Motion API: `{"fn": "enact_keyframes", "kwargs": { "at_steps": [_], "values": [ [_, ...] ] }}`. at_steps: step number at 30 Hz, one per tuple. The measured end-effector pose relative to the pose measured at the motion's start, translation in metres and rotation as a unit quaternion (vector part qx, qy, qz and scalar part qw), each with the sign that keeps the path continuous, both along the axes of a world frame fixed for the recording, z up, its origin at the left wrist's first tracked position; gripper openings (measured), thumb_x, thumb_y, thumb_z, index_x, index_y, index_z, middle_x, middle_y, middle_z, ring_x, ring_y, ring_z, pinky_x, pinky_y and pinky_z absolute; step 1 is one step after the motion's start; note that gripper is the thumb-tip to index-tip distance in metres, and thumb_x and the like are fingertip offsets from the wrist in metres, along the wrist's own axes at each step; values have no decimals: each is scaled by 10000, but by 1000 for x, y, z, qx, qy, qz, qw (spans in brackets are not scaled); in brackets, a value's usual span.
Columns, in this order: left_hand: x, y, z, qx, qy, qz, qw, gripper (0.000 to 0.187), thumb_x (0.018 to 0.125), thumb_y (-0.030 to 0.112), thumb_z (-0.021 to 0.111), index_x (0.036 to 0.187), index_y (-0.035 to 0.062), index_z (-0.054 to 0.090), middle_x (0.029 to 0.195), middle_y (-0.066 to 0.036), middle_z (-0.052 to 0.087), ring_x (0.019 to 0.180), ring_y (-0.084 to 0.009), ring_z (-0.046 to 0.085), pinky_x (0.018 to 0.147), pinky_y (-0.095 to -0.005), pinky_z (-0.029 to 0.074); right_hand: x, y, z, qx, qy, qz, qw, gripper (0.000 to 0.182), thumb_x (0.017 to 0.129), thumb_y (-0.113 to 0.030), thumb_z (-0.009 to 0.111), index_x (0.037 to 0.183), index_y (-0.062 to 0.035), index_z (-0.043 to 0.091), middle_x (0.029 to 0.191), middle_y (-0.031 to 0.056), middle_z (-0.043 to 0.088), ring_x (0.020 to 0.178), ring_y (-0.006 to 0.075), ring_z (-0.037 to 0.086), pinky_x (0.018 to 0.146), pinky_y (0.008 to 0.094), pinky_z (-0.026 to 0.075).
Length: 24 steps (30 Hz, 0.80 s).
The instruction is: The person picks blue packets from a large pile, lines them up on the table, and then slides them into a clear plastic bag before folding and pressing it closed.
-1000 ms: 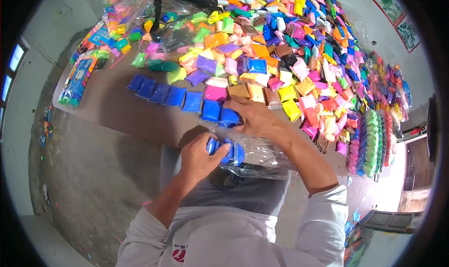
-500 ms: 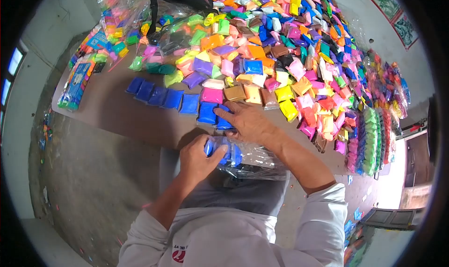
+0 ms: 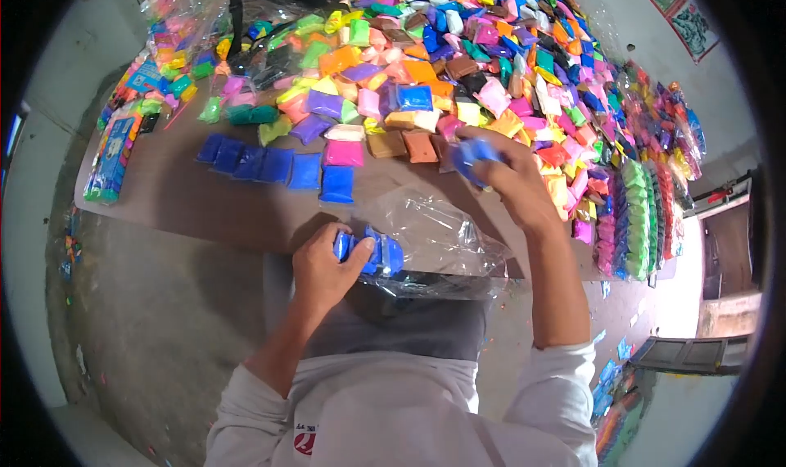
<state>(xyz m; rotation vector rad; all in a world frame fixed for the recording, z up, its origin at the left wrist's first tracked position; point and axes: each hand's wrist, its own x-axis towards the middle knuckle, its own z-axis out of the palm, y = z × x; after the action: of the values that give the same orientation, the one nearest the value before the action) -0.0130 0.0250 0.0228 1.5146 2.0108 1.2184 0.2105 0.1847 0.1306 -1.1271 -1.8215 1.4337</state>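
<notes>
Blue packets (image 3: 305,171), six, lie beyond our left hand (image 3: 321,262), which curls around blue pouches (image 3: 390,256), partly covered, uncountable; our right hand (image 3: 514,175) pinches one blurred blue sachet (image 3: 468,159)

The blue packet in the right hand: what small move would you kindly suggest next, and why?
Probably bring the packet to the clear bag: the right hand holds it apart, while the left hand holds more blue packets at the bag.

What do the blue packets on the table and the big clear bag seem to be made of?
Blue packets: probably plastic film with a soft sheen, judging by their pillowy shape; the filling can't be told.

Clear bag: likely thin, glossy plastic, as it's see-through, wrinkled and catches bright glints.
</notes>
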Motion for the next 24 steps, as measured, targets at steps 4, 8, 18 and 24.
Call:
{"fn": "enact_keyframes", "kwargs": {
  "at_steps": [4,8,18,24],
  "values": [
    [0,0,-4,0,-8,-6,1000,362,787,343,762,916,22,655,816,-148,673,734,-313,673,679,-389,527,22,-72,-1,-121,147,-53,980,526,790,-235,655,1277,-39,608,1025,62,662,801,111,601,614,247,517],
    [4,1,-5,-7,-8,-3,1000,349,800,337,750,915,22,656,817,-153,672,737,-316,674,680,-392,527,0,-102,-65,-225,4,-49,973,550,859,-291,656,1318,-4,560,1082,99,667,837,142,609,686,290,533],
    [9,26,5,-32,-44,2,999,342,883,351,650,899,9,645,814,-192,652,785,-391,637,706,-451,487,-34,-88,-74,39,-210,-56,975,514,985,-385,494,1241,59,534,1073,313,625,1026,439,618,860,450,489],
    [9,56,9,-32,-37,2,999,346,923,329,613,893,-15,629,768,-184,631,729,-313,598,682,-419,465,-31,-46,-75,105,-221,-73,967,544,1000,-392,455,1320,44,515,1200,299,591,1090,414,601,935,431,464]
  ]
}}
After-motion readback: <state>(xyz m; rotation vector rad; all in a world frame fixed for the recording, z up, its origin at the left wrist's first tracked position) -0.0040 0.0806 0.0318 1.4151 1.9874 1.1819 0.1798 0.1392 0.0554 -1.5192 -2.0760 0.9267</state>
